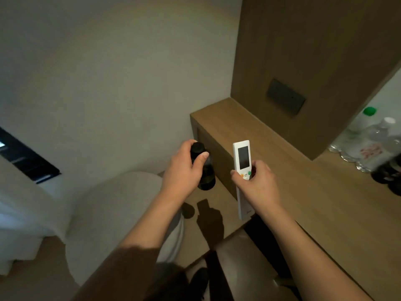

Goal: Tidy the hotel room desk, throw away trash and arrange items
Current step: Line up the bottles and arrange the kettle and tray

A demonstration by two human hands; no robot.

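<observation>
Between the two raised forearms, at mid-frame, both hands are occupied. Left hand [184,168] grips a dark bottle [202,168] around its neck, thumb pressed just below the black cap; the bottle hangs tilted, clear of any surface. Right hand [257,183] grasps a white remote control [243,161] at its middle, fingers curled around the body, screen and coloured buttons facing up. Beyond and to the right of the right hand runs the wooden desk [325,192]. Farther right on it, well apart from both hands, stand several clear bottles [377,140] beside a wooden panel [303,61]. Below the left hand sits a pale rounded chair [112,213].
</observation>
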